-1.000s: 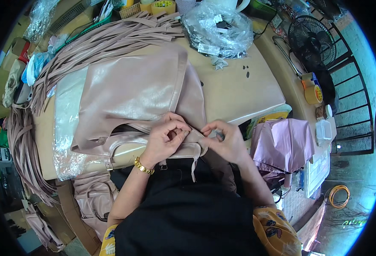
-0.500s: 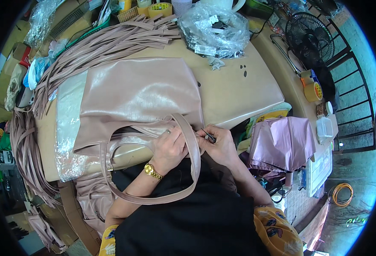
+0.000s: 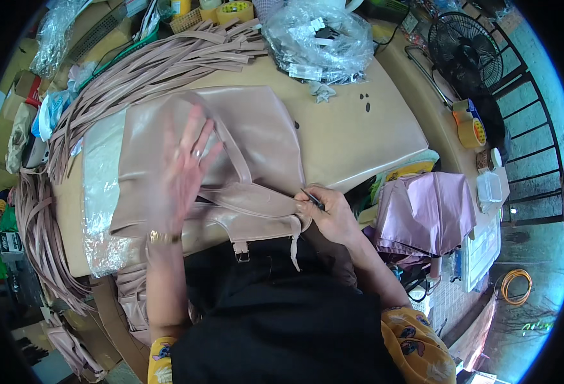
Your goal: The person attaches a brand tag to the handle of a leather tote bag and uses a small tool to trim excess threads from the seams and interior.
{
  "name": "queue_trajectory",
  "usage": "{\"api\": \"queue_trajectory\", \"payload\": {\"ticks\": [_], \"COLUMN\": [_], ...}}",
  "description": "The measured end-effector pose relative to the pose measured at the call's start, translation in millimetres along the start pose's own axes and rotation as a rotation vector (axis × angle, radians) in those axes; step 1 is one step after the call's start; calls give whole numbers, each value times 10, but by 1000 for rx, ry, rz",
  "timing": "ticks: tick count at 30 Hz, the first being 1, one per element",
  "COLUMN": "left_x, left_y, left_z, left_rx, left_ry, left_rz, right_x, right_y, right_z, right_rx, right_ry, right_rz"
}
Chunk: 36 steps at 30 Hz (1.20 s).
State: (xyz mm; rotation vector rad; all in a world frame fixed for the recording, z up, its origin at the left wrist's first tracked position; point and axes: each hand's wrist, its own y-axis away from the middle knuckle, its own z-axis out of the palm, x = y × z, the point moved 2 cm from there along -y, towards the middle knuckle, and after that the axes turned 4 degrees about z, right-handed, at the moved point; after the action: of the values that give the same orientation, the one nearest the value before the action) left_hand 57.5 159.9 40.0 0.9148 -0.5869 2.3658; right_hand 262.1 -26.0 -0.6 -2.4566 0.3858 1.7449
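A dusty-pink handbag [image 3: 266, 125] lies on the tan work surface, its mouth toward me. My left hand [image 3: 188, 157] is over its left half, blurred by motion, with fingers spread and nothing visible in them. One strap handle [image 3: 234, 150] lies across the bag beside that hand, its far part blurred. At the bag's right corner, my right hand [image 3: 332, 214] is closed around a small dark pointed tool [image 3: 312, 199]; its exact kind is unclear. A metal buckle [image 3: 242, 256] on a strap hangs over the near edge, and a loose strap end [image 3: 294, 249] dangles to its right.
Bundles of pink strips [image 3: 147, 67] curve around the far left. Clear plastic [image 3: 99, 211] lies under the bag's left side. At the back is a plastic-wrapped bundle [image 3: 320, 45]. Folded shiny pink fabric [image 3: 426, 208], tape rolls [image 3: 470, 133] and a fan [image 3: 464, 51] are to the right.
My left hand has left the bag's mouth and moved up and left, its fingers opening. The handle that looped toward me now lies across the bag. My right hand has stayed near the corner.
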Motion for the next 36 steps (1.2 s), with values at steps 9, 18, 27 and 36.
{"api": "queue_trajectory", "payload": {"ticks": [9, 18, 27, 36], "left_x": [195, -198, -359, 9], "left_y": [-299, 943, 761, 255], "left_z": [-150, 541, 566, 758], "left_rx": [152, -826, -475, -338], "left_ry": [-1213, -1796, -1903, -1664], "left_rz": [-238, -92, -68, 299], "right_x": [-67, -99, 23, -22], "right_y": [-82, -279, -390, -341], "right_z": [10, -93, -133, -155], "right_rx": [-8, 128, 114, 109], "right_ry": [-34, -26, -22, 81], "right_rz": [139, 118, 83, 36]}}
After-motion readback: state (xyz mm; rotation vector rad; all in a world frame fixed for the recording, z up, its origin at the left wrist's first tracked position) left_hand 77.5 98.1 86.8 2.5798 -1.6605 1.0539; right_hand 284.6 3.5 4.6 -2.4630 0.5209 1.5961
